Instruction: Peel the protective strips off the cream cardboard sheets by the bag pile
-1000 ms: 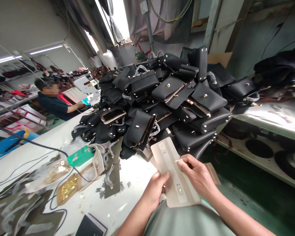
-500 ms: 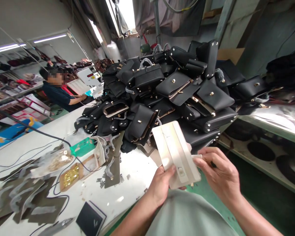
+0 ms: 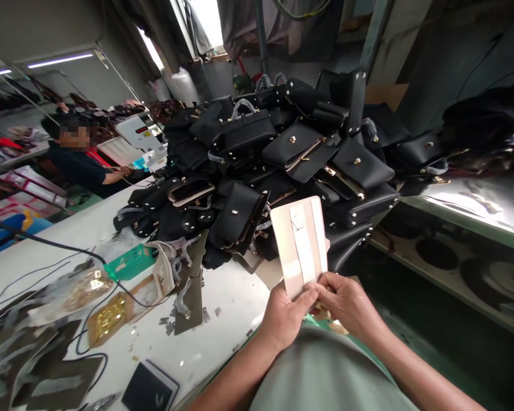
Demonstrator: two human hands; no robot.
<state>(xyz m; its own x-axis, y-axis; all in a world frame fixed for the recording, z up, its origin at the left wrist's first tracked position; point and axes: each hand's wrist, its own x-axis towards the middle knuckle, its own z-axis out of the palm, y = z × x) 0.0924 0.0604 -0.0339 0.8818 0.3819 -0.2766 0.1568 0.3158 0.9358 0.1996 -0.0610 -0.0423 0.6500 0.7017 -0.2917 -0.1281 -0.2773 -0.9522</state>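
Panel of thin cream sheet [image 3: 286, 245], toward 4 o'clock from centre: left hand [image 3: 282, 321] clasps its lower edge; right hand [image 3: 349, 295] meets the lower end of a pale flat strip [image 3: 305, 245], exact grip hidden. Light, even fingertip pressure should avoid creasing.

Bright window [image 3: 206, 23] up top w/ dark curtain [image 3: 282, 34] beside it; grey wall [image 3: 47, 25] L w/ tube light [image 3: 60, 60]; white table [image 3: 223, 342], green floor [image 3: 405, 342], shelf [image 3: 445, 274] R.
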